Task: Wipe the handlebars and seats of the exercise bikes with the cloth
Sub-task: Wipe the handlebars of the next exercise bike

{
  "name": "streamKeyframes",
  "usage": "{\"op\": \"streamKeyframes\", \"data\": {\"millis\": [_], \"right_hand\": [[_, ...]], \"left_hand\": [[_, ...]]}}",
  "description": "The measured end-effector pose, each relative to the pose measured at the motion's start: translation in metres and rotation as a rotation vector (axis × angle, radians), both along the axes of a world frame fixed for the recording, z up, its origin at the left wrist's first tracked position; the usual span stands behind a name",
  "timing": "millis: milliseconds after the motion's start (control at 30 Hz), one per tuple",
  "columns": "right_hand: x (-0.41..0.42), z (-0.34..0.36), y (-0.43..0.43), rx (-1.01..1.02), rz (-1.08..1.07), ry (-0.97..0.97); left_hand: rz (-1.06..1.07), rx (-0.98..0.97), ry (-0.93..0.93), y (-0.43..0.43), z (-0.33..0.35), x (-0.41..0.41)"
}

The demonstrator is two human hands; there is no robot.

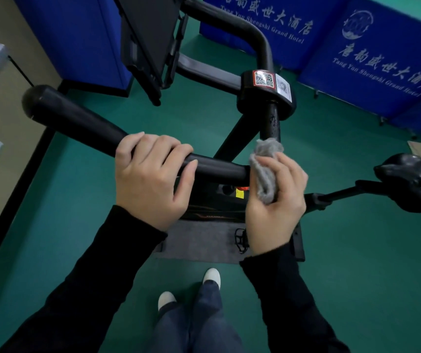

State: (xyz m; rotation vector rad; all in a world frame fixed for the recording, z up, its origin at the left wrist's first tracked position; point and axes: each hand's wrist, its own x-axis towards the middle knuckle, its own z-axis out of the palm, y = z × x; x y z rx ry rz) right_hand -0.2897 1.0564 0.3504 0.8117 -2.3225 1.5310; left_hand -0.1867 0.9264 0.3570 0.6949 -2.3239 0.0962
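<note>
The blue banners (372,59) read "Tang Yun Shengshi Grand Hotel". Your left hand (151,174) wraps the near handlebar (77,118). Your right hand (278,197) clutches the bunched grey cloth (265,171) at that bar's inner end. Judge wiping as under way, with the far handlebar (242,26) and seat (413,182) left to do. The QR labels (264,79) look too small to read.

Left hand (151,179) on handlebar (77,118) — cloth (264,171) just right, seat (410,182) far right.
</note>
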Motion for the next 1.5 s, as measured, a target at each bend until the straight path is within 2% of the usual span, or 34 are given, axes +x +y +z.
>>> {"op": "streamKeyframes", "data": {"millis": [67, 133, 333, 500, 600, 667, 733, 1067, 1167, 1367, 1500], "right_hand": [[-0.016, 0.001, 0.010, 0.064, 0.110, 0.064], [-0.033, 0.010, 0.013, 0.084, 0.139, 0.039], [-0.033, 0.028, 0.009, 0.258, 0.378, 0.134], [-0.043, 0.043, 0.000, 0.397, 0.335, 0.126], [-0.036, 0.051, -0.016, 0.527, 0.486, 0.033], [-0.052, 0.066, -0.020, 0.641, 0.578, -0.095], [-0.067, 0.080, -0.020, 0.775, 0.651, -0.138], [-0.090, 0.097, -0.044, 1.177, 0.953, 0.087], [-0.097, 0.098, -0.042, 1.151, 0.979, 0.156], [-0.113, 0.094, -0.039, 1.061, 1.083, 0.133], [-0.119, 0.081, -0.025, 0.901, 1.066, 0.193]], "left_hand": [[-0.005, -0.006, -0.001, -0.001, 0.000, 0.000], [-0.005, -0.013, 0.000, -0.002, 0.000, -0.001], [0.007, -0.008, 0.009, -0.001, -0.002, -0.001], [0.022, -0.029, 0.006, 0.000, -0.003, -0.003], [0.028, -0.030, 0.006, 0.000, -0.003, -0.003], [0.030, -0.030, -0.003, 0.000, -0.003, -0.003], [0.027, -0.027, -0.010, 0.000, -0.004, -0.002], [0.022, -0.039, -0.017, 0.000, -0.002, 0.000], [0.030, -0.046, -0.019, 0.000, -0.001, -0.001], [0.092, -0.013, -0.015, 0.008, 0.001, -0.006], [0.198, 0.077, 0.072, 0.023, 0.004, -0.018]]}}
